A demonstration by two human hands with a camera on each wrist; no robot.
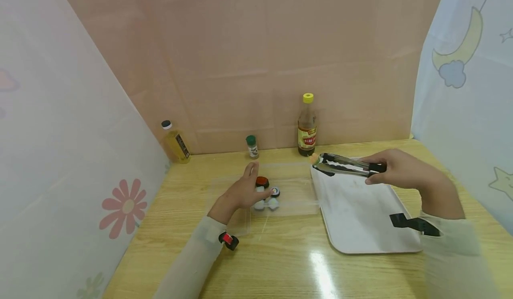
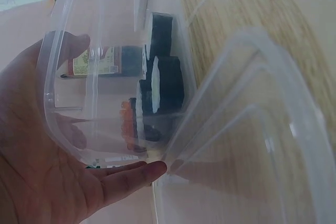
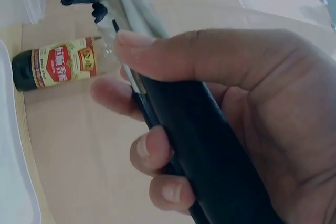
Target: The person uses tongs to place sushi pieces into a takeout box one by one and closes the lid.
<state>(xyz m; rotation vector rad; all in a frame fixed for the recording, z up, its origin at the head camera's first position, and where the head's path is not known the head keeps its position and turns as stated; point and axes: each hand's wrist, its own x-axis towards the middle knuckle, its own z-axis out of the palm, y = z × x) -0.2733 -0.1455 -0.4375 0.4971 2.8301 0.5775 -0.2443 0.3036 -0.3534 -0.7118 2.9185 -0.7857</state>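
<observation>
My left hand rests at the left end of a clear plastic box, its fingers straight along the wall and its thumb spread apart over the rim. Inside the box sit several sushi rolls wrapped in dark seaweed, one topped with orange-red roe. A clear lid flap lies folded out to the left of the box. My right hand grips a pair of metal tongs by the black handles. At the tongs' tips is a small orange and green food piece, held above the tray's far left corner.
A white tray lies right of the box, under the tongs. Along the back wall stand a yellow-capped sauce bottle, a green-capped shaker and an oil bottle. Printed curtains flank the table on both sides.
</observation>
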